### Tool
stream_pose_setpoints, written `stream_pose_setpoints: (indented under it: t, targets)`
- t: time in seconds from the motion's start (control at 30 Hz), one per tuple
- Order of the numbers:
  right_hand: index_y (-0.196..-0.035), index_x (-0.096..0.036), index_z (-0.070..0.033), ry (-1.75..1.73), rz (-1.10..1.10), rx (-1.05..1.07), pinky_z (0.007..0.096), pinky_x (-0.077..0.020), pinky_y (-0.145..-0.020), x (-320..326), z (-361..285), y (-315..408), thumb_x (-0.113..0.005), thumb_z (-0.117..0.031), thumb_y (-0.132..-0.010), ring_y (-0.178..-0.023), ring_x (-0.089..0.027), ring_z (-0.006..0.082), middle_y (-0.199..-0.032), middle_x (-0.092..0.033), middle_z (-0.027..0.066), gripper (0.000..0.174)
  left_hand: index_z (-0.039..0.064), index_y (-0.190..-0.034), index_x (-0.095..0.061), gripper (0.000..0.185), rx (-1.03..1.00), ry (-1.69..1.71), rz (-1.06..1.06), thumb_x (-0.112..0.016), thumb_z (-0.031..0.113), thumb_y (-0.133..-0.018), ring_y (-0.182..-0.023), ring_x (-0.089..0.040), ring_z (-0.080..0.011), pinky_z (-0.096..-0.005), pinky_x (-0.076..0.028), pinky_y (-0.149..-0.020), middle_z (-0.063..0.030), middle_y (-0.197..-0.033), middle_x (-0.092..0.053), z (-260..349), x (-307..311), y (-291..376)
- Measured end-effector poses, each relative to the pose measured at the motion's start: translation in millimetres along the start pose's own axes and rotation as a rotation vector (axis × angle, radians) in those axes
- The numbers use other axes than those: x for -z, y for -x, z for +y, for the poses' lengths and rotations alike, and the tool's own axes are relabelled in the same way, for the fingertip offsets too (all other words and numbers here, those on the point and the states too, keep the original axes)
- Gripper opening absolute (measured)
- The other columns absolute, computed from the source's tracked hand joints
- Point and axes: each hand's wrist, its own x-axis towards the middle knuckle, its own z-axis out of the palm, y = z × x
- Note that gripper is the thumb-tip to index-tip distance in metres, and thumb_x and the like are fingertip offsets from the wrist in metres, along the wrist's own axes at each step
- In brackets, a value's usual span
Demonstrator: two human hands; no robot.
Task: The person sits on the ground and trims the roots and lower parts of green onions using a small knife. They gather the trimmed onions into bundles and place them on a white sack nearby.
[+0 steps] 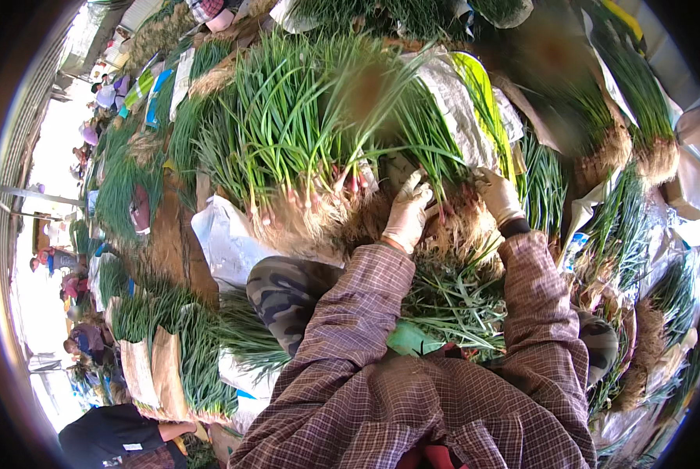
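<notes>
Both my hands wear pale gloves and flank a smaller bunch of spring onions [435,138], whose roots [464,225] point towards me. On its left side is my left hand [408,212], fingers bent beside the pinkish stem bases. My right hand [498,193] is curled at the bunch's right edge. Whether either hand grips any stems is unclear. Left of my left hand lies a large heap of spring onions [291,129], with pink bulbs and tangled, pale roots. A white sack [452,94] with a yellow-green strip lies beyond the smaller bunch.
Loose green leaves [455,299] lie between my camouflage-clad knees [285,299]. White plastic sheeting [230,237] borders the large heap. More spring onion bundles [605,132] stand at the right. A co-worker in a dark top [112,437] is at lower left; other people sit farther off.
</notes>
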Motion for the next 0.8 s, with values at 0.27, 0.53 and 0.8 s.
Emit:
stream_pose_setpoints:
  t: [0.27,0.53,0.8]
  targets:
    - [-0.093,-0.069,-0.009,-0.028,0.371,0.364,0.0288,-0.0472,-0.048,-40.1,-37.2,75.5,-0.064,-0.029,-0.09,-0.052,-0.058,0.0161,-0.062,-0.063,0.0063,0.021,0.001,-0.114,-0.057,0.025,0.158,-0.207,0.161,-0.058,0.005,-0.09,-0.079,-0.067,-0.0199,-0.0316,-0.054,-0.07,-0.0072,-0.094,-0.067,-3.7,2.0,9.3]
    - [-0.101,-0.071,-0.011,-0.1,0.195,0.024,0.0352,-0.0518,-0.062,-23.7,-7.2,73.1,-0.063,-0.034,-0.089,-0.067,-0.065,0.0257,-0.077,-0.069,0.0111,0.027,0.0,-0.121,-0.057,0.032,0.134,0.172,0.046,-0.057,0.011,-0.091,-0.074,-0.063,-0.0149,-0.0265,-0.053,-0.066,-0.0073,-0.094,-0.066,22.7,0.0,71.6]
    - [-0.103,-0.067,-0.003,-0.786,-0.064,0.029,0.0271,-0.0473,-0.051,-23.5,-77.0,105.5,-0.067,-0.027,-0.09,-0.057,-0.059,0.0132,-0.071,-0.066,0.0039,0.028,0.009,-0.105,-0.063,0.022,0.106,-0.008,0.029,-0.054,0.028,-0.097,-0.057,-0.049,-0.0043,-0.0181,-0.035,-0.045,0.0057,-0.074,-0.058,2.6,-6.5,103.8]
